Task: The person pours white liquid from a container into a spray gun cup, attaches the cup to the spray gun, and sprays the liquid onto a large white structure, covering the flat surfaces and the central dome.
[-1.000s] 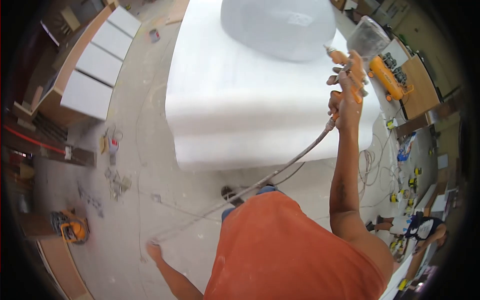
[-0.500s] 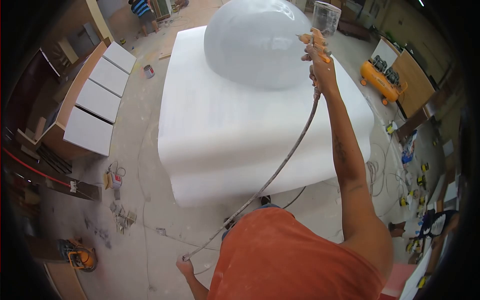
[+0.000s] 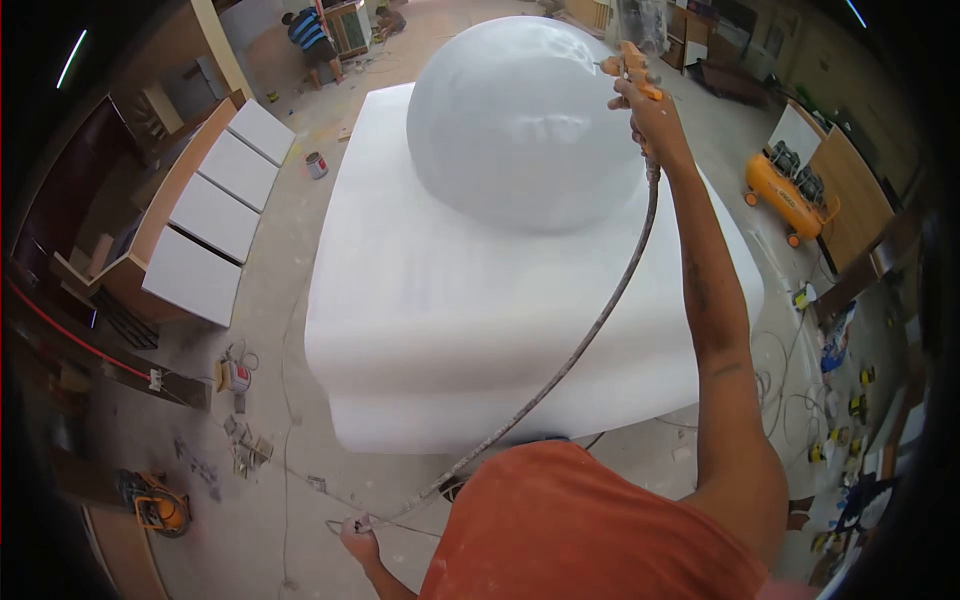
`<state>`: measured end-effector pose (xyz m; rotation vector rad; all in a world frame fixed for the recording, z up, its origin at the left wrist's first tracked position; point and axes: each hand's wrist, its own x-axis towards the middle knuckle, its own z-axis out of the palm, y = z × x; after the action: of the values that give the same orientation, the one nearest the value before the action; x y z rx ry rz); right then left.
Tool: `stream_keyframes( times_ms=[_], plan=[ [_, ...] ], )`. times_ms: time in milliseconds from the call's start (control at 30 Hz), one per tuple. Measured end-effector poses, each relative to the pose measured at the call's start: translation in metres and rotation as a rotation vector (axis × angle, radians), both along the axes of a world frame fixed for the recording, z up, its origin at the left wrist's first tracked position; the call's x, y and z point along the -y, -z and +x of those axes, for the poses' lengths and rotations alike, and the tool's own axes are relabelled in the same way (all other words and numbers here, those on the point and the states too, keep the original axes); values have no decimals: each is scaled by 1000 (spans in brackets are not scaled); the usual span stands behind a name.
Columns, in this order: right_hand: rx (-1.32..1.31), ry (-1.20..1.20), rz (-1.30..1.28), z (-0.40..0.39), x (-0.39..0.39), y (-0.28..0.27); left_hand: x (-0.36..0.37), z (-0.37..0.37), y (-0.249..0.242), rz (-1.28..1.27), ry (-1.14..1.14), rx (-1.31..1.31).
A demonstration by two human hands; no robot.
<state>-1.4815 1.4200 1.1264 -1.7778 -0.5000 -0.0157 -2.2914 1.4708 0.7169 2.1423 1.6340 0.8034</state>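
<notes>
As right hand [image 3: 650, 115] grips spray gun [image 3: 634, 72], clear cup [image 3: 643, 25] (contents unclear)

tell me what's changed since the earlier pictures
The right hand has moved the spray gun farther up along the right side of the dome. The left hand has come in closer to the shirt. The camera has tilted up. Both hands' holds are unchanged: right on the gun, left on the hose.
</notes>
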Motion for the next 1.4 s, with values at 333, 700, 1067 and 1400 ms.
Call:
stream_keyframes(
  times_ms=[333,700,1067,1400],
  plan=[
    [34,-333,-35,112,-115,-80,-11,74,-97,10,11,-48],
    [78,-347,-47,176,-180,-107,10,116,-113,135,-21,13],
    [77,-267,-120,229,-170,-99,-4,161,-136,98,-21,24],
    [145,29,-138,291,-101,-87,-59,175,-109,67,129,43]
  ],
)
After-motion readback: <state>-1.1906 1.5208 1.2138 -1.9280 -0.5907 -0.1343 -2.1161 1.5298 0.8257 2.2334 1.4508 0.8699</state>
